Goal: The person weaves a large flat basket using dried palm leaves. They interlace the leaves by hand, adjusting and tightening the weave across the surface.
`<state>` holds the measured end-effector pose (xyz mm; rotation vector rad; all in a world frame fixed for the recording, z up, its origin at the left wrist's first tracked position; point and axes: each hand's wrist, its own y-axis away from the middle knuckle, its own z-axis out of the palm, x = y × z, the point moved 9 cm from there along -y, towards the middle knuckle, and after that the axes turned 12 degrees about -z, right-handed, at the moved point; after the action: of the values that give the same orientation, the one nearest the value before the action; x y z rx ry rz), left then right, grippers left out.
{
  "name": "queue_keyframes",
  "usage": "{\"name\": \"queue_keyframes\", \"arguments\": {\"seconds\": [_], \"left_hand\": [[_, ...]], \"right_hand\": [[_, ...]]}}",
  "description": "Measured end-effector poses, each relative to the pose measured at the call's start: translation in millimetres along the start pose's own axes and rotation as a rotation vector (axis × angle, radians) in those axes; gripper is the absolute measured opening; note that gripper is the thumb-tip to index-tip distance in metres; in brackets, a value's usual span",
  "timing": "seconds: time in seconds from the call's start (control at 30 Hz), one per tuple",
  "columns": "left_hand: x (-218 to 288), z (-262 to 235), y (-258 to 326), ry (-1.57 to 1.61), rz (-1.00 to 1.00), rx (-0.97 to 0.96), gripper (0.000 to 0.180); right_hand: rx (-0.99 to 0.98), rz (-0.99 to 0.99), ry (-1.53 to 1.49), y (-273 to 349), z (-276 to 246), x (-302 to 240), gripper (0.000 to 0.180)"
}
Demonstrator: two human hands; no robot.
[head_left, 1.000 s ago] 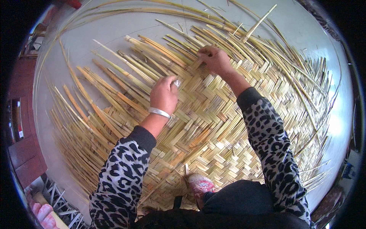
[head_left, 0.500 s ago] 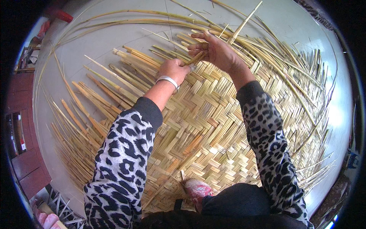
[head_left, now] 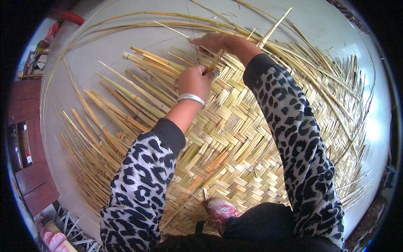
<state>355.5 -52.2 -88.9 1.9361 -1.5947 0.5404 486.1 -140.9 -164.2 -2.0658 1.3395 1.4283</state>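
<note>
Two hands (head_left: 214,41) at woven mat (head_left: 235,122), left (head_left: 195,83) gripping strips (head_left: 217,60).

A smooth, pale grey floor with thin dark joint lines (head_left: 126,41) shines at the right of the frame. A broad, yellow-green mat of flat plant strips in zigzag weave (head_left: 235,126) lies on it, unwoven ends fanning out toward the left. Long, thin, yellowish strips (head_left: 159,13) curve across the floor along the upper edge.
</note>
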Motion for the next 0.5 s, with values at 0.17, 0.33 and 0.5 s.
{"name": "queue_keyframes", "arguments": {"seconds": [0.17, 0.33, 0.5], "left_hand": [[-1.2, -11.4, 6.2, -0.024, -0.024, 0.164, 0.027], [-23.6, -10.3, 7.8, 0.159, -0.206, 0.186, 0.027], [-43.0, -0.6, 6.3, 0.425, -0.32, 0.174, 0.024]], "right_hand": [[-0.038, -0.038, -0.338, 4.7, 9.8, -12.6, 0.057], [-0.111, 0.037, -0.54, 20.4, 20.2, -19.7, 0.055], [-0.071, -0.098, -0.582, 43.0, 12.5, -47.5, 0.068]]}}
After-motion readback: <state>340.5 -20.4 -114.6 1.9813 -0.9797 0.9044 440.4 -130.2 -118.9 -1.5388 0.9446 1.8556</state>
